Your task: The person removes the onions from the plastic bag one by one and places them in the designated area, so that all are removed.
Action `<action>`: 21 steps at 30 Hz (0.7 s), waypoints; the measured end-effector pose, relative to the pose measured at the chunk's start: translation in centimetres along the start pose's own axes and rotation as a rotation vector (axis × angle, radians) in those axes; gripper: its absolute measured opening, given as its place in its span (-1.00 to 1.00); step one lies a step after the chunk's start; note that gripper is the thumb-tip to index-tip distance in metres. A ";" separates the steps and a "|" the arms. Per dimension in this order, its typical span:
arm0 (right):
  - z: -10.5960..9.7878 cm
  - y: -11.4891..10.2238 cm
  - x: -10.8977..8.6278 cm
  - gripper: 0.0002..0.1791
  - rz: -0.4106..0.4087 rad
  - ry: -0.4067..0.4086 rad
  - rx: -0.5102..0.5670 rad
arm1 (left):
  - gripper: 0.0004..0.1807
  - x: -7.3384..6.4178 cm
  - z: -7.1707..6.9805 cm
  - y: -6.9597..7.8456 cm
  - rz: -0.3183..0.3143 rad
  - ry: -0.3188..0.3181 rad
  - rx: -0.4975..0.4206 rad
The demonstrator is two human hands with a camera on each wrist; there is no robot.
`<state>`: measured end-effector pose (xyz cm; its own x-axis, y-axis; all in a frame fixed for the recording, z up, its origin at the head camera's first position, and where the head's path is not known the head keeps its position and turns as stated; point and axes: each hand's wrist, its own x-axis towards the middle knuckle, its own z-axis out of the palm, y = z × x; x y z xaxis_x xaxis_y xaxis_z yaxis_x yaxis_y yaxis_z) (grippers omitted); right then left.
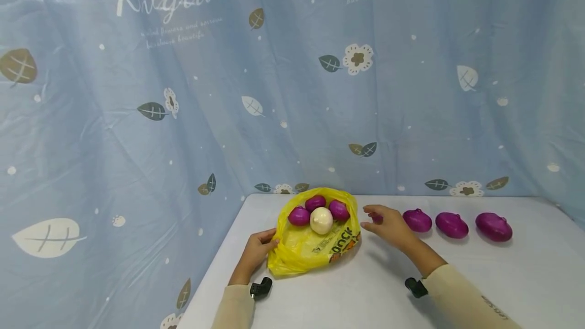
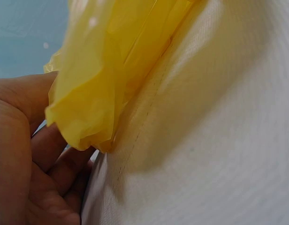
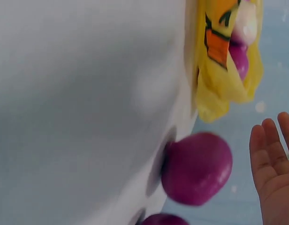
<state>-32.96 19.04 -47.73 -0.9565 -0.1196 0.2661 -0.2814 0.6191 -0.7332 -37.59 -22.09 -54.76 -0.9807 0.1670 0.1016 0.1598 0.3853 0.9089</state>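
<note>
A yellow plastic bag lies with its mouth facing up, a white onion and three purple onions showing inside. At its left edge my left hand pinches the plastic; in the left wrist view the thumb goes behind a fold of the bag, the other fingers curled below. My right hand hovers right of the bag, around a purple onion that it mostly hides. The right wrist view has its fingers extended, apart from the purple onion on the table.
Three more purple onions stand in a row to the right: a near one, a middle one and a far one. The white table meets a blue patterned curtain behind and at the left.
</note>
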 end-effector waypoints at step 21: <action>6.1 -1.9 2.7 -0.48 0.096 -0.096 0.131 | -0.55 0.1 0.0 -0.2 0.008 0.002 -0.015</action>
<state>-35.51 12.80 -49.46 -0.9806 -0.1426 0.1345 -0.1902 0.5258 -0.8291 -37.71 -22.17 -54.97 -0.9797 0.1679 0.1097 0.1659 0.3707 0.9138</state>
